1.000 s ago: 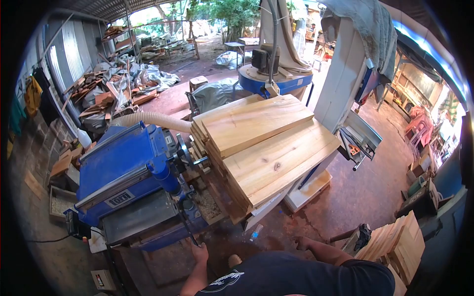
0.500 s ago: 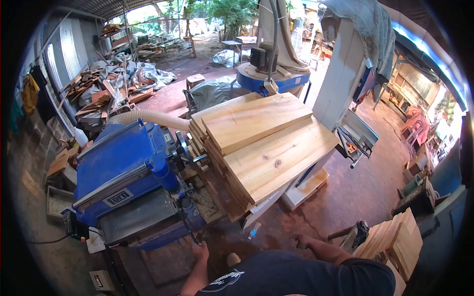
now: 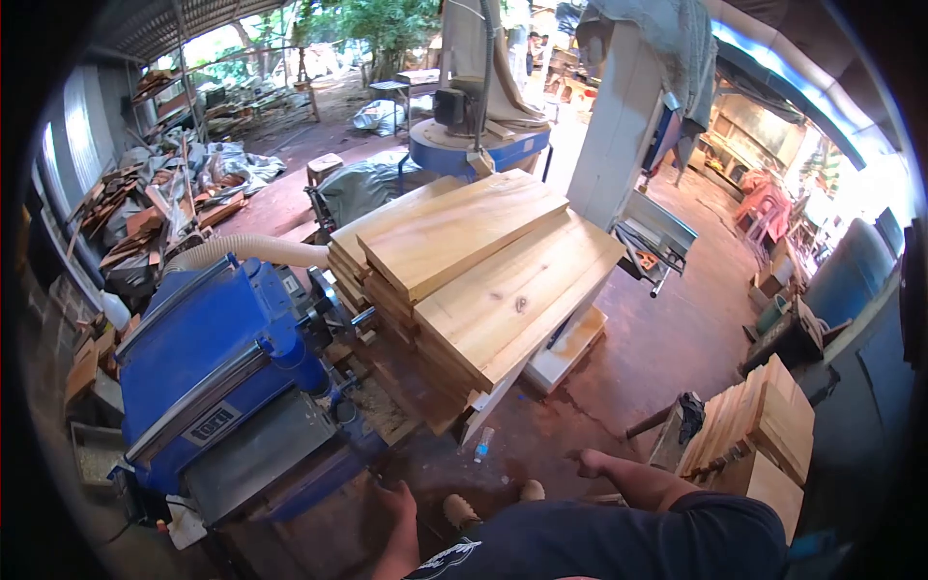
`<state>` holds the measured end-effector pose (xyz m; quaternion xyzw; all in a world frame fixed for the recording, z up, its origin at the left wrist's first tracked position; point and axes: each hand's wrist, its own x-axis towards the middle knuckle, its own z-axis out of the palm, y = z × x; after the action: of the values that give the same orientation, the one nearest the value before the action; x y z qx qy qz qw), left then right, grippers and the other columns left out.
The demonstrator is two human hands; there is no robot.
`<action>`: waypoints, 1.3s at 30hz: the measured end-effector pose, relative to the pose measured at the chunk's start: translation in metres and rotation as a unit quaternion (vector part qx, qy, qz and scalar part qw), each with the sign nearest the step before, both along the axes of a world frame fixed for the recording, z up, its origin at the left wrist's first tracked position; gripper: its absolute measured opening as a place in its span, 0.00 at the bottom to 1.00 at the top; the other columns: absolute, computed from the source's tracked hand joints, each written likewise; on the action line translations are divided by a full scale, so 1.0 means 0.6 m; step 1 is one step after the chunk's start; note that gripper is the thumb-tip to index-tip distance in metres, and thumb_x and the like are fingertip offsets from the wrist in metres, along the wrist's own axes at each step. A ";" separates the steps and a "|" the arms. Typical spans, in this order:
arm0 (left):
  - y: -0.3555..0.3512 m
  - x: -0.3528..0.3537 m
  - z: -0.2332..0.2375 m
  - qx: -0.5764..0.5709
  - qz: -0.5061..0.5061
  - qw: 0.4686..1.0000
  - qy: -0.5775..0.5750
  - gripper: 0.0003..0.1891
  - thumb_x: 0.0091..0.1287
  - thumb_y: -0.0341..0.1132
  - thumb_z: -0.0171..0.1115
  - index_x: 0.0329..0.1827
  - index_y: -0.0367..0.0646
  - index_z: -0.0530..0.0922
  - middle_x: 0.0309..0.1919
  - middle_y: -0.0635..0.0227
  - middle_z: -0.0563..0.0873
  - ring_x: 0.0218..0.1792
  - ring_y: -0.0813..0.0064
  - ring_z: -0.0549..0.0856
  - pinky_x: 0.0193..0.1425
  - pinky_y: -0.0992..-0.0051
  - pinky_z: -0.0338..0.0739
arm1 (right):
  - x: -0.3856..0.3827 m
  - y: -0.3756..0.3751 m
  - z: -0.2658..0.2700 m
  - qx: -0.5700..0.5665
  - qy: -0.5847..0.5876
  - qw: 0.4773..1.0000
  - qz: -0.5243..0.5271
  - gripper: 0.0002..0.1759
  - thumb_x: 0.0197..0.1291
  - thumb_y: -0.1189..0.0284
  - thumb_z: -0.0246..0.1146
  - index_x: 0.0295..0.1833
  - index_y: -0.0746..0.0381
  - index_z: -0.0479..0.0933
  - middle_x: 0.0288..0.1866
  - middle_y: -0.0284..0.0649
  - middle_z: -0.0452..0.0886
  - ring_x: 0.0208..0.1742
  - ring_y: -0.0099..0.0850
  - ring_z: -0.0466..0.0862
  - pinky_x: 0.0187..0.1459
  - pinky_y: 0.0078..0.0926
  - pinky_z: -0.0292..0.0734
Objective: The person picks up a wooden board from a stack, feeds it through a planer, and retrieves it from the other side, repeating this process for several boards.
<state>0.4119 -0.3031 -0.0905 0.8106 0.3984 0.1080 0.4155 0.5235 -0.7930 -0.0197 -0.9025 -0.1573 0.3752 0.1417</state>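
While my left hand (image 3: 393,505) hangs near the blue metal machine (image 3: 208,333) with its flat dark bed (image 3: 256,452), I cannot tell whether that hand's fingers are spread or curled. My right hand (image 3: 592,465) has slack, empty fingers, left of a pile of pale wooden boards (image 3: 783,425). Right of the machine lies the stack of wide yellowish planks (image 3: 483,246), 2 dark knots on top.

Daylight behind trees (image 3: 372,34), glare upper right — foreground dimmer, label (image 3: 213,423) blurred — fisheye corners black.
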 end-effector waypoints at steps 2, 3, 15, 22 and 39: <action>0.007 -0.005 -0.064 -0.061 0.033 0.997 -0.046 0.34 0.57 0.34 0.59 0.66 0.24 0.60 0.60 0.37 0.71 0.56 0.41 0.77 0.60 0.57 0.73 | -0.013 0.027 0.033 -0.032 0.012 0.999 -0.015 0.40 0.41 0.75 0.60 0.67 0.60 0.68 0.58 0.53 0.78 0.56 0.46 0.80 0.57 0.36 0.75; 0.004 -0.008 -0.048 -0.062 0.027 0.997 -0.047 0.34 0.57 0.34 0.59 0.66 0.24 0.60 0.60 0.37 0.71 0.56 0.41 0.77 0.60 0.57 0.73 | -0.024 0.031 0.046 -0.063 0.025 0.997 -0.021 0.39 0.40 0.75 0.60 0.67 0.60 0.68 0.59 0.53 0.78 0.57 0.46 0.79 0.58 0.36 0.75; -0.035 -0.061 0.116 -0.227 -0.014 0.973 -0.027 0.37 0.64 0.29 0.62 0.73 0.34 0.52 0.38 0.58 0.80 0.26 0.73 0.80 0.30 0.70 0.79 | -0.229 -0.053 0.053 0.102 -0.054 0.988 -0.098 0.38 0.45 0.75 0.66 0.68 0.56 0.69 0.57 0.50 0.79 0.59 0.42 0.78 0.59 0.35 0.74; -0.104 -0.212 0.130 -0.029 -0.236 0.968 0.081 0.37 0.61 0.44 0.66 0.66 0.25 0.64 0.53 0.45 0.81 0.54 0.58 0.82 0.59 0.67 0.74 | -0.431 -0.124 -0.091 0.159 -0.025 0.960 -0.228 0.38 0.43 0.77 0.63 0.67 0.56 0.70 0.50 0.45 0.81 0.52 0.40 0.81 0.55 0.34 0.76; 0.016 -0.412 0.196 0.069 -0.322 0.942 0.061 0.17 0.60 0.43 0.66 0.47 0.43 0.79 0.40 0.56 0.85 0.42 0.58 0.84 0.47 0.64 0.77 | -0.582 0.072 -0.064 0.278 0.195 0.878 -0.337 0.29 0.51 0.80 0.60 0.63 0.68 0.71 0.37 0.37 0.78 0.39 0.33 0.81 0.46 0.28 0.77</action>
<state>0.1644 -0.2935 0.0271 0.9271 0.1328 -0.0541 0.3463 0.1745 -0.7499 -0.0579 -0.7330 0.0892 0.4136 0.5326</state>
